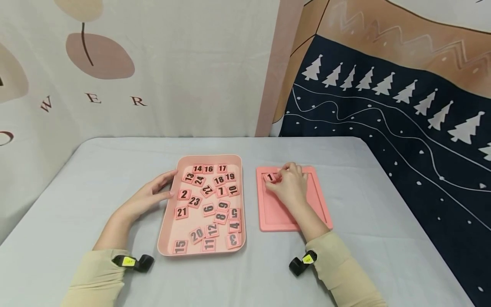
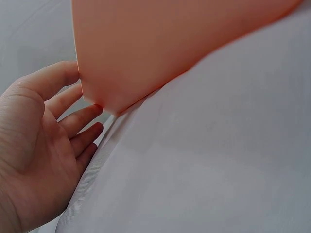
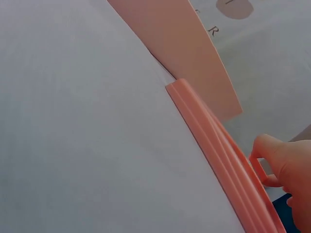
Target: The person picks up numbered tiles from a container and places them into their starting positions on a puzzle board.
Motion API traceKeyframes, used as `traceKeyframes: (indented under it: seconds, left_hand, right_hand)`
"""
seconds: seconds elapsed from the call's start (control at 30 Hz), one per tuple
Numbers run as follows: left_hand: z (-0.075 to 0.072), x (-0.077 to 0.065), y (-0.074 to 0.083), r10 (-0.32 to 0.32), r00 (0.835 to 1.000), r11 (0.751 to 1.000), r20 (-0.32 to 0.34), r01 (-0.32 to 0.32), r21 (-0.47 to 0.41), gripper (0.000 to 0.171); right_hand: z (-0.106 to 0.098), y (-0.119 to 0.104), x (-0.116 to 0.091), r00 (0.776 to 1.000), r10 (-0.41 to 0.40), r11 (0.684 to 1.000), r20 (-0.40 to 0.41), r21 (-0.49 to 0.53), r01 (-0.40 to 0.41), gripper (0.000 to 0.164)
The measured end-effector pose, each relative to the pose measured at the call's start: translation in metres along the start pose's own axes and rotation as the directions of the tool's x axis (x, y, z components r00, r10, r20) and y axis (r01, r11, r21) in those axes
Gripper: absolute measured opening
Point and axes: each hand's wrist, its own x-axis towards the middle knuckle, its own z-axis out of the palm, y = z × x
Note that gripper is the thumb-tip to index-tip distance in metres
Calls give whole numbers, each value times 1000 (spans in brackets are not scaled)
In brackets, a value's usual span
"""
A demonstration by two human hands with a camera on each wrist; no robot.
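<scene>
— Printed cloth (image 1: 192,94) behind the pink frame (image 1: 277,207), pale desk (image 1: 245,281) beneath. Left of it?
— Left hand (image 1: 147,196), fingers spread against the tray (image 1: 167,238); probably best kept light.
— At the frame's far left corner?
— Tile 1 (image 1: 269,177); likely best levelled and squared before letting go.
— Relative to the fingers?
— Pinched between thumb and fingers, right hand (image 1: 292,185).

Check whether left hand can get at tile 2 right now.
Likely yes: the left hand is at the tray rim; tile 2 lies just inside, uncovered, with only that rim between.
</scene>
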Motion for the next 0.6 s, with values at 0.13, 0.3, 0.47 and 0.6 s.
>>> traceKeyframes:
  seconds: [0.13, 0.3, 0.47, 0.6]
  left_hand:
    - [0, 0, -1, 2, 1000, 1000, 3, -2, 0, 66]
    - [0, 0, -1, 4, 1000, 1000, 1, -4, 3, 66]
    - [-1, 0, 0, 9, 1000, 1000, 3, -9, 1, 65]
    - [0, 0, 0, 4, 1000, 1000, 4, -4, 3, 66]
  right_hand:
    - [4, 1, 0, 1000, 2, 1000, 5, -2, -2, 24]
    - [7, 1, 1, 1000, -7, 1000, 12, -3, 7, 23]
    - [8, 1, -1, 1000, -15, 1000, 10, 4, 15, 31]
    - [9, 2, -2, 1000, -23, 999, -1, 22, 23, 34]
